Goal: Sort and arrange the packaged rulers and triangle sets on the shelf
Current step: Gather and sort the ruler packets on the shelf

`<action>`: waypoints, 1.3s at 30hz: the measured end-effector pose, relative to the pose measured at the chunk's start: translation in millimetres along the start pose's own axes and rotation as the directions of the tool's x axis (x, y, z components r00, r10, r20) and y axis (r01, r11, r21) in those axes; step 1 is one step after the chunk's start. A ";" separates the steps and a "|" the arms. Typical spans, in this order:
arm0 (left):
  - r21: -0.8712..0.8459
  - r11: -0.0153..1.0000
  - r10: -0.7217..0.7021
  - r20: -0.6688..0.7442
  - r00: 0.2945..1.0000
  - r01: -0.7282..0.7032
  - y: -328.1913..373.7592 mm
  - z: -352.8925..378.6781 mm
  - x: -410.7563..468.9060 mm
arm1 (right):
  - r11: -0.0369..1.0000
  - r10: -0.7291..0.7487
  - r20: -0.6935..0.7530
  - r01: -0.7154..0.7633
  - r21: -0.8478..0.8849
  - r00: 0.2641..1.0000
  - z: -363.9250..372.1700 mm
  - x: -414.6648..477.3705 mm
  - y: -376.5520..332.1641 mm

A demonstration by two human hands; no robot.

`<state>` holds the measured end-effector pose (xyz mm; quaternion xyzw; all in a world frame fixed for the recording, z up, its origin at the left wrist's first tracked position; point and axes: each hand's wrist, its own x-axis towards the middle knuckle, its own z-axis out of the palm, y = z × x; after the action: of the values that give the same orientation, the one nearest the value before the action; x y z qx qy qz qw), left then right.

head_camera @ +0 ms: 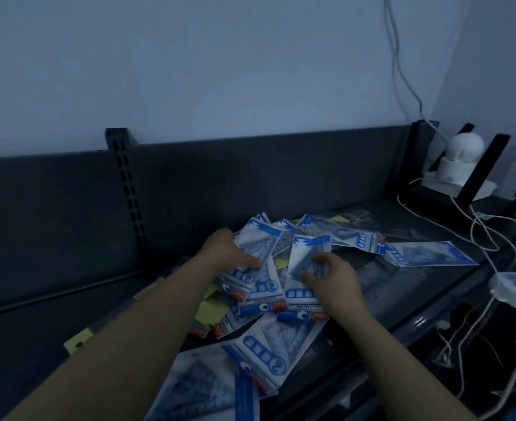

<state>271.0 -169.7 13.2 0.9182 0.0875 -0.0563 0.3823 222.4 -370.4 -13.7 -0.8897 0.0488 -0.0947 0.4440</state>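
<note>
Head view, dim bluish light. A dark shelf (372,268) ran along a grey back panel (250,177) with a slotted upright (126,189) at its left. A loose heap of blue-and-white packaged triangle sets (284,247) lay scattered across the middle of the shelf, overlapping at all angles, with yellow-carded packs (211,309) showing between and beneath them; clear packaged rulers, hard to make out, lay along the front right. One blue-and-white pack (427,253) lay apart at the right end of the heap, and another large pack (196,387) sat nearest the camera. The left hand (229,249) reached into the heap, its grip closed with thumb on top over the upper pack of a small fanned bundle (256,268). The right hand (332,276) rested just beside it, fingers curled, its grip pinching the face of a separate upright-lying pack (307,268). The two held packs touched edge to edge. At the far right corner stood a white round-headed device (463,153) on a white base, with white cables (487,235) trailing from it across the shelf end and down over the front edge. A thin cable (402,80) also ran up the pale wall (190,62) behind.
</note>
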 end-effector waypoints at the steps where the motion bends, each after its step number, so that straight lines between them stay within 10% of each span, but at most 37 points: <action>1: -0.002 1.000 -0.001 0.003 1.000 0.001 0.1 -1.1 0.7 | 1.000 -0.003 -0.017 0.003 0.014 1.000 -0.9 0.9 -1.0; 33: -0.383 0.923 -0.085 -0.115 0.990 0.035 -74.4 -65.4 -73.9 | 0.997 -0.076 0.167 0.080 -0.013 0.983 19.1 -19.3 -26.0; 39: -0.432 0.898 -0.124 -0.051 0.991 0.090 -84.0 -64.3 -95.7 | 0.962 -0.266 0.196 0.249 0.108 0.944 32.6 -37.1 -40.3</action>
<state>162.7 -77.0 16.5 0.8071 0.1630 -0.0212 0.5671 193.2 -314.3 -5.3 -0.8743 -0.1186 -0.0599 0.4668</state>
